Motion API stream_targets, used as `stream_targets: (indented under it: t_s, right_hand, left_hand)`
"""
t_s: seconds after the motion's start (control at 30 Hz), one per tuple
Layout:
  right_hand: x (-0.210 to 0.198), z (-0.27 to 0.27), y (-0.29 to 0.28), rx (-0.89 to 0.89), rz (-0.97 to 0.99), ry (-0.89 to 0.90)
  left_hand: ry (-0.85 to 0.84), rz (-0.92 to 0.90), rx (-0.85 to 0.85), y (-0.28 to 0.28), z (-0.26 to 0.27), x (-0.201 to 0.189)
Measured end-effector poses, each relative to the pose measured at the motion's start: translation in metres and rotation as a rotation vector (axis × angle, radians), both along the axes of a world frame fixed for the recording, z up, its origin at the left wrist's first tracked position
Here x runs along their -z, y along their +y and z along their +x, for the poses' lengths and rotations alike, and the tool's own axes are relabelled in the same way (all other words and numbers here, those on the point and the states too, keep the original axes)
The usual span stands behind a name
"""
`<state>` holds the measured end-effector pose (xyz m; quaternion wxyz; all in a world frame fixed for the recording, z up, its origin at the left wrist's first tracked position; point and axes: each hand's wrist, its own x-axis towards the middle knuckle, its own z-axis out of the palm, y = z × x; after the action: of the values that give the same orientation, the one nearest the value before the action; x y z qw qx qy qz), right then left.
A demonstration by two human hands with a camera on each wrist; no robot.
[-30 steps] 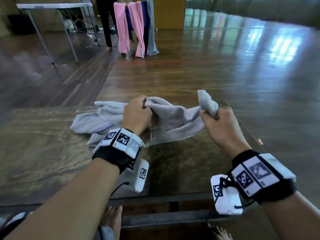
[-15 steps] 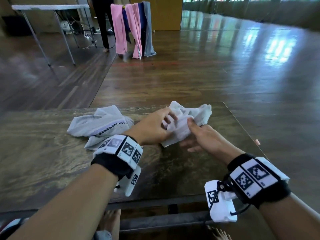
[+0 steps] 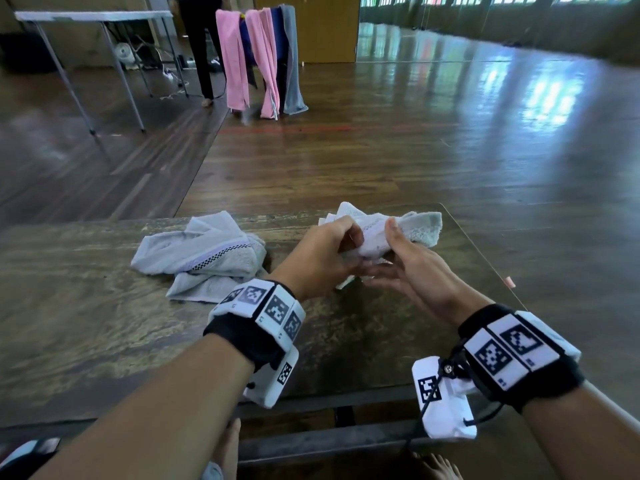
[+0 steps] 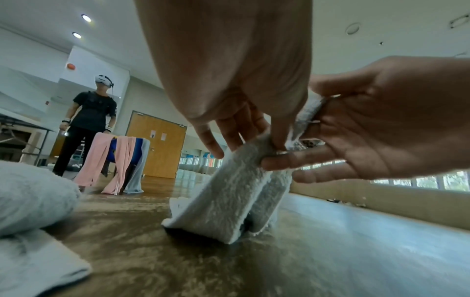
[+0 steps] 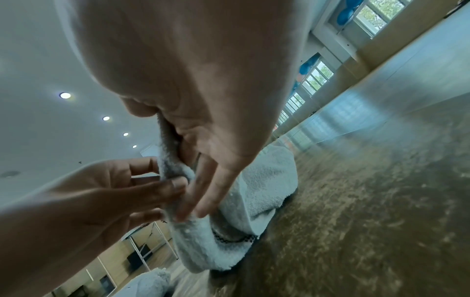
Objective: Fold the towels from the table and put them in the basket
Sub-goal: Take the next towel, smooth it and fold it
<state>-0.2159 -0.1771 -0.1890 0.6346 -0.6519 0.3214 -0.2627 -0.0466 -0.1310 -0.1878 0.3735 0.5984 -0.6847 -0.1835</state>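
A small pale grey towel (image 3: 415, 226) is bunched up between both hands over the right part of the table (image 3: 86, 341). My left hand (image 3: 346, 244) pinches its near fold from the left. My right hand (image 3: 384, 251) holds it from the right, thumb on top and fingers underneath. In the left wrist view the towel (image 4: 234, 197) hangs doubled from the left hand (image 4: 254, 140), and its lower end touches the tabletop. In the right wrist view the right hand (image 5: 193, 180) pinches the towel (image 5: 262, 186). A second grey towel (image 3: 201, 258) with a checked band lies crumpled to the left.
The table's right edge (image 3: 485, 258) runs close beside my right hand. On the wooden floor beyond stands a rack (image 3: 263, 57) draped with pink and grey towels, with a person (image 4: 89, 120) and a folding table (image 3: 93, 19) behind it.
The towel was stretched between my hands a second ago. It has come away from the crumpled one, and both hands have closed in and lifted it, bunched, at the right.
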Motion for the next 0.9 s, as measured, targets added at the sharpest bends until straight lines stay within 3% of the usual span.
stream_targets:
  t_s: [0.1,0.2,0.27,0.33,0.47,0.77,0.9]
  right_hand:
    - [-0.001,0.0,-0.002,0.107,-0.146,0.084]
    - [-0.001,-0.012,-0.01,0.502,-0.499,0.364]
    - [-0.002,-0.021,-0.01,0.633,-0.686,0.373]
    - [-0.005,-0.024,-0.01,0.552,-0.812,0.305]
    - [-0.009,-0.025,-0.011,0.331,-0.94,0.466]
    - [-0.016,-0.042,-0.017,0.464,-0.914,0.323]
    - [-0.016,-0.054,-0.028,0.584,-0.888,0.309]
  left_hand:
    - [-0.021,-0.128,-0.091,-0.007,0.005,-0.003]
    - [-0.057,-0.242,-0.144,-0.009,0.006,-0.008]
    - [-0.098,-0.245,-0.111,-0.009,0.002,-0.008]
    - [-0.106,-0.198,-0.044,-0.01,-0.003,-0.008]
    - [-0.193,-0.168,0.035,-0.009,-0.008,-0.01]
    - [-0.12,-0.092,-0.278,-0.01,0.034,-0.005]
    - [-0.045,-0.23,-0.39,-0.004,0.049,-0.014]
